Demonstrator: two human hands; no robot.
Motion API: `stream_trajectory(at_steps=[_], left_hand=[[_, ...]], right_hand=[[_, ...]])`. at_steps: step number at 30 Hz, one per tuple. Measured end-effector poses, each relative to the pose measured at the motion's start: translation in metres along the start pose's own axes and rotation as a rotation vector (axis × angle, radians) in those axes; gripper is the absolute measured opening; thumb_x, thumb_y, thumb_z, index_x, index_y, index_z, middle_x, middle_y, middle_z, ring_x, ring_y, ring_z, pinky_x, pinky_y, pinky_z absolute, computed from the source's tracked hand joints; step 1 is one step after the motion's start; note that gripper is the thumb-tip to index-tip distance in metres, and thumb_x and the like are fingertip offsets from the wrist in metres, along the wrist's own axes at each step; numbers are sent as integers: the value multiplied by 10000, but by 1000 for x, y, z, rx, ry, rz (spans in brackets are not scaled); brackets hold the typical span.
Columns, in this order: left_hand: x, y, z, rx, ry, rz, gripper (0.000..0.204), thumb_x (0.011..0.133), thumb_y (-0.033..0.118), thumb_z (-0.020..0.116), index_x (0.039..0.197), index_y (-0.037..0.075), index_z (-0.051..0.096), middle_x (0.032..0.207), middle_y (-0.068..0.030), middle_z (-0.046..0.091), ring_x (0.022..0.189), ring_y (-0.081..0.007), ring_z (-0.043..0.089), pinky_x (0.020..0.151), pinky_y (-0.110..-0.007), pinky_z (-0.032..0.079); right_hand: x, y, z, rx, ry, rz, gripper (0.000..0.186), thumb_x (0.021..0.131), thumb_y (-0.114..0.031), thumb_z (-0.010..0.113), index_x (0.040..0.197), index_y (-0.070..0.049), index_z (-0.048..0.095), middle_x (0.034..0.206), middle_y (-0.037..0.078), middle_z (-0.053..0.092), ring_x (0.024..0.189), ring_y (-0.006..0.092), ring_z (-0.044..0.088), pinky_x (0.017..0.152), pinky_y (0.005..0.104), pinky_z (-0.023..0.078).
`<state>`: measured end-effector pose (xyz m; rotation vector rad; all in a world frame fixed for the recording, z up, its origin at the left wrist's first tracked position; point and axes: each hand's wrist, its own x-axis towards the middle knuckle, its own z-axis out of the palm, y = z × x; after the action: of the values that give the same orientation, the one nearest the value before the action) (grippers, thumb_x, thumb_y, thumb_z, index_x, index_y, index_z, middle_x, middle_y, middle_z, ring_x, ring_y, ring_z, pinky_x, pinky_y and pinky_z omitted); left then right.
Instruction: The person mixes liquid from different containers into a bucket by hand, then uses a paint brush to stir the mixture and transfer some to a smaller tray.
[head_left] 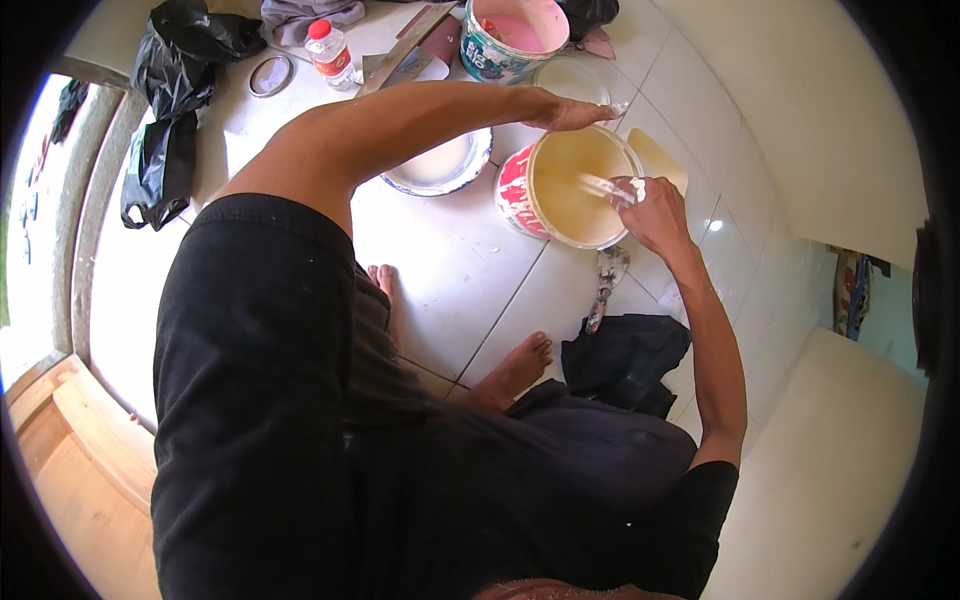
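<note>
At the upper left of the frame a black plastic bag (165, 110) lies on the white tiled floor (450, 270), with a small water bottle (330, 52) beside it. Near the top centre, a shallow white bowl (440, 165) sits partly under the forearm. The left hand (570, 112) rests curled on the far rim of the red-and-white bucket (565, 190), right of centre. The right hand (655, 210), fingers clamped on a white-smeared stick (605, 186), reaches into the bucket.
</note>
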<state>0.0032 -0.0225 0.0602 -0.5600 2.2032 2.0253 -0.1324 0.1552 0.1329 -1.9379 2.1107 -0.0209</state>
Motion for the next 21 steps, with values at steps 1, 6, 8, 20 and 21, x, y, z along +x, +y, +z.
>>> stream_trajectory(at_steps=[1, 6, 8, 20, 21], left_hand=[[0, 1, -1, 2, -5, 0, 723, 975, 552, 159, 1487, 44, 186, 1524, -153, 252, 1395, -284, 256, 1147, -395, 206], [-4, 0, 1, -4, -19, -4, 723, 975, 554, 159, 1485, 43, 194, 1522, -152, 258, 1394, -282, 260, 1145, -393, 210], [-3, 3, 2, 0, -29, 2, 723, 975, 554, 159, 1484, 42, 197, 1521, -151, 261, 1393, -282, 261, 1145, -392, 212], [0, 3, -3, 2, -58, -27, 709, 979, 547, 142, 1485, 54, 201, 1534, -137, 232, 1411, -282, 229, 1160, -399, 186], [0, -1, -2, -7, -65, -24, 701, 981, 539, 142, 1487, 57, 197, 1540, -132, 220, 1413, -282, 222, 1162, -400, 181]], right_hand=[[3, -2, -4, -57, -137, 68, 271, 722, -194, 682, 958, -65, 721, 872, 220, 665, 878, 377, 625, 808, 441, 483], [-7, -20, -11, -12, -167, -75, 255, 714, -179, 676, 912, -22, 712, 849, 229, 659, 836, 374, 633, 785, 435, 494], [-3, -9, -2, 65, -3, 8, 261, 710, -199, 686, 901, -23, 713, 852, 229, 660, 836, 371, 634, 789, 433, 496], [-5, -8, -3, -179, -220, -153, 222, 732, -229, 696, 890, -77, 727, 848, 217, 662, 830, 370, 633, 784, 431, 499], [-7, -16, -6, -185, -323, -206, 220, 735, -226, 695, 891, -74, 726, 857, 218, 662, 823, 375, 632, 779, 431, 500]])
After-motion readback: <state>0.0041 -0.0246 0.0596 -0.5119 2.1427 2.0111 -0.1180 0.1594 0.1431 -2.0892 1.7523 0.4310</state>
